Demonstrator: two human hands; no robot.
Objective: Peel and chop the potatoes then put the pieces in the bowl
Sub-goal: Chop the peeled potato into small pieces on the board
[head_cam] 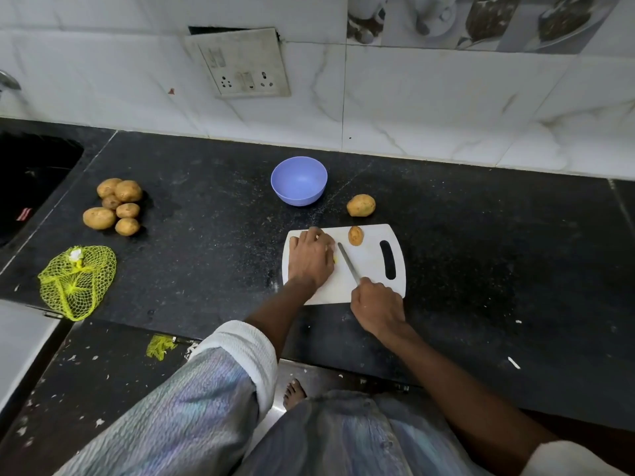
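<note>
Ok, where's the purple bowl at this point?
In the head view the purple bowl sits on the black counter just beyond the white cutting board, left of a lone whole potato.

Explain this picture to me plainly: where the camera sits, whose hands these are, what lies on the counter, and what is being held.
There is no machine here. A camera worn on a person's head looks down at their two bare hands. The right hand grips a knife; the left hand presses down on a potato piece, mostly hidden beneath it, on the white cutting board. A small unpeeled piece also lies on the board. On the black counter sit an empty purple bowl, one whole potato beside it, a pile of six potatoes to the left, and a yellow net bag.
</note>
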